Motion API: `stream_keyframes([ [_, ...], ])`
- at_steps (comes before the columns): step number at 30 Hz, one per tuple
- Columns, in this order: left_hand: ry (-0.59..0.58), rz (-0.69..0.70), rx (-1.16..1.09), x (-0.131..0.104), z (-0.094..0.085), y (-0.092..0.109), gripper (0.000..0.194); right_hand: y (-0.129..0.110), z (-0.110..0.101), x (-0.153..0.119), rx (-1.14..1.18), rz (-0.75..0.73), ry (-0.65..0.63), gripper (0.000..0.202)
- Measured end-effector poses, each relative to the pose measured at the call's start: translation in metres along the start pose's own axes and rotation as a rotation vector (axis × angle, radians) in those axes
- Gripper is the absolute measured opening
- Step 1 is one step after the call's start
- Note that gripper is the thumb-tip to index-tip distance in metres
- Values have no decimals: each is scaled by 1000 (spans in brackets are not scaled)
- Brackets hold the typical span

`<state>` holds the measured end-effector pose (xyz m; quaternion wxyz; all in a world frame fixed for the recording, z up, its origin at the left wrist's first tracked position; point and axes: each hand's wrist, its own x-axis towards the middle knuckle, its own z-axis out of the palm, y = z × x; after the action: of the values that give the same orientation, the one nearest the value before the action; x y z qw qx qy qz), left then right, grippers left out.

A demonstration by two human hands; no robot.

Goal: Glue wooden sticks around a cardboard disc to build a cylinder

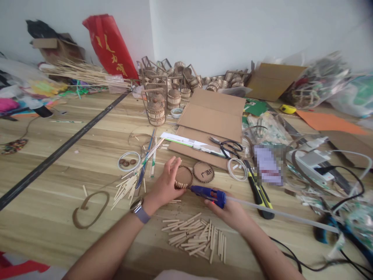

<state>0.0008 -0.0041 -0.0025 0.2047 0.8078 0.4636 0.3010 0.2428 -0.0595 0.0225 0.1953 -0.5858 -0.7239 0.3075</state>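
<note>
My left hand [163, 183], with a watch on its wrist, curls its fingers and thumb around the edge of a round cardboard base [184, 175]. Short pale sticks [182, 185] stand in a row along the base's near rim. In my right hand [231, 212] is a blue hot glue gun [208, 194], its nozzle pointing left at that rim. A long translucent glue stick [279, 216] trails out of its back. Just right of the base lies a second cardboard disc [204, 172] with printed characters. A pile of short wooden sticks [198, 237] lies on the floor between my forearms.
Scissors [230, 147] and a ruler [192, 143] lie on folded cardboard [214, 112]. A utility knife [260, 190] and tape roll [237, 169] are at right, another roll [129, 161] at left. Small stick-sided buckets [156, 112] stand behind. Black cables [291, 254] run at lower right.
</note>
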Motion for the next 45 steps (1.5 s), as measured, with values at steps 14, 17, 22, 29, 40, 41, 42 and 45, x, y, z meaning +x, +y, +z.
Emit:
stream_keyframes([
  [14, -4, 14, 14, 0, 0, 1, 119, 0, 0, -1, 2, 12, 28, 37],
  [17, -6, 20, 17, 1, -1, 1, 119, 0, 1, -1, 15, 13, 40, 38],
  [22, -10, 17, 11, 1, -1, 1, 118, 3, 1, -2, 14, 34, 46, 38],
  [29, -18, 11, -5, 0, -1, 1, 118, 5, 4, -2, 38, 40, 102, 37],
  [40, -37, 19, -24, -1, -2, 1, 122, 27, -26, 11, 558, 349, 131, 53],
  [41, -39, 18, -23, -1, -2, 1, 122, 29, -30, 10, 434, 338, 158, 50],
  [42, -40, 19, -24, -1, -2, 1, 122, 30, -33, 8, 265, 316, 213, 46],
  [45, -36, 17, -32, -1, 0, 0, 121, 27, -37, 3, -286, 177, 437, 34],
])
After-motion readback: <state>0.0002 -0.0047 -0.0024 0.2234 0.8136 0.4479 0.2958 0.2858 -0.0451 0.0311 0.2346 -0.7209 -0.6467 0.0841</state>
